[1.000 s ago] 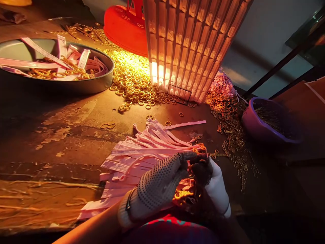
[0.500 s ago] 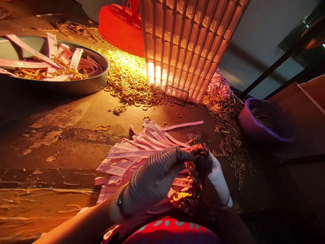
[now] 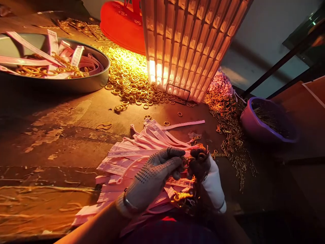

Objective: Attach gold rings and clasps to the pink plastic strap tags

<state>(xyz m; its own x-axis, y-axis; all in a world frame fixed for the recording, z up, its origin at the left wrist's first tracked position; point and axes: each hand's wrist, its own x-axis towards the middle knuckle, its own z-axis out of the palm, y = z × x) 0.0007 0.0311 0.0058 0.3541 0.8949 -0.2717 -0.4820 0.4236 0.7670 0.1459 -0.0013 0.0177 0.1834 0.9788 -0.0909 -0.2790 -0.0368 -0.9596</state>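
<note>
My left hand (image 3: pixel 152 176), in a grey dotted glove, is closed with a small brass ring (image 3: pixel 186 162) at its fingertips. Close beside it, my right hand (image 3: pixel 209 179) wears a white glove with dark, dirty fingertips. Its fingers are curled inward, and what they grip is too dark to make out. Under both hands spreads a pile of pink-lit straps (image 3: pixel 127 154) with printed lines. A brass chain with clips (image 3: pixel 182 196) lies on the straps just below my fingers.
A heap of brass rings (image 3: pixel 132 81) glows beneath a red lamp (image 3: pixel 119 27). Right of it stands a ribbed translucent panel (image 3: pixel 182 51). A metal basin (image 3: pixel 99 79) of straps is at left. Chains (image 3: pixel 231 135) and a purple bowl (image 3: pixel 264 128) are at right.
My left hand has turned and drawn slightly back, its fingers now showing the ring. My right hand has shifted a little left, and the view has tilted slightly.
</note>
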